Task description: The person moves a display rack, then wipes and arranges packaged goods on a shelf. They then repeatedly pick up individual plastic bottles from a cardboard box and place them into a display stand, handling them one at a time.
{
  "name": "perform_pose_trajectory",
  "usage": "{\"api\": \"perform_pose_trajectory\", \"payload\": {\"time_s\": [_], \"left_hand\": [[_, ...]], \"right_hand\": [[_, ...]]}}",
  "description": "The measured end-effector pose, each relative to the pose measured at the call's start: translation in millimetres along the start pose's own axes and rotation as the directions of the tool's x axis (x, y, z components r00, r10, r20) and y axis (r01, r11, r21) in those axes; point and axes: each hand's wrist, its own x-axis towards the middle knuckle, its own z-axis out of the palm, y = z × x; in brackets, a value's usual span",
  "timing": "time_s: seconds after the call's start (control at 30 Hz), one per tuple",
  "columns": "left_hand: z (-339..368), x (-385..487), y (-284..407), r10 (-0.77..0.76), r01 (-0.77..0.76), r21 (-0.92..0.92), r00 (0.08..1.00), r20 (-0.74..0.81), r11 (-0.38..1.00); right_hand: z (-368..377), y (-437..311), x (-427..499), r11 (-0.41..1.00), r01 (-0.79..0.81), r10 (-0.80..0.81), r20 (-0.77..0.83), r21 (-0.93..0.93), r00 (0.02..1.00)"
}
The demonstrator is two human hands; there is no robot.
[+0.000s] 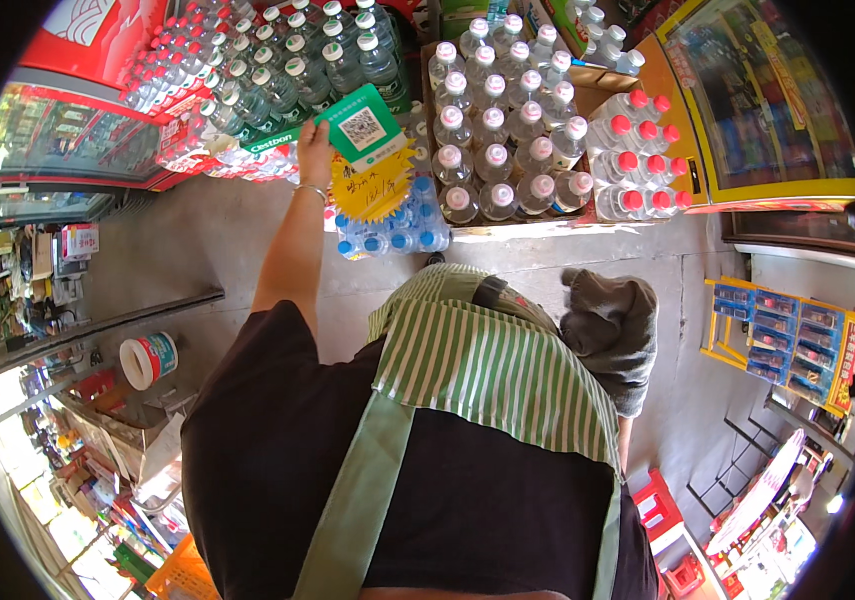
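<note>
My left hand (314,152) is stretched forward, its fingers closed on the left edge of a green card with a printed code (362,129). Just below the card is a yellow starburst paper sign (373,184) with handwriting; what holds it up is hidden. Behind the card stand rows of green-capped water bottles (296,79). To its right, a cardboard box (517,226) holds pink-capped bottles (495,155). Shrink-wrapped blue-capped bottles (397,238) lie under the sign. A grey cloth (615,322) covers the end of my right arm, so my right hand is hidden.
Red-capped bottle packs (634,161) stand right of the box, beside a yellow-framed glass cabinet (772,97). Glass-door coolers (82,142) line the left. A white bucket (148,361) is on the left floor, a yellow display rack (787,337) at the right, red stools (656,506) lower right.
</note>
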Motion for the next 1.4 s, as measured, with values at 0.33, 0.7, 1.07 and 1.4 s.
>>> {"api": "perform_pose_trajectory", "payload": {"time_s": [0.33,0.7,1.07,1.4], "left_hand": [[5,14,-49,-0.279,0.249,0.181,0.946,0.165,0.952],[141,-92,96,0.356,-0.643,0.295,0.683,0.637,0.706],[215,-164,118,-0.211,-0.955,0.289,0.271,0.939,0.062],[220,-168,127,-0.040,-0.881,0.385,0.390,0.920,0.275]], "right_hand": [[-12,-1,-1,0.991,0.061,-0.066,-0.042,-0.115,0.997],[-47,12,-20,0.971,0.141,-0.186,-0.235,-0.194,0.954],[-46,49,-22,0.973,0.169,-0.199,-0.203,-0.156,0.959],[-55,86,-30,0.939,0.188,-0.259,-0.231,-0.289,0.938]]}}
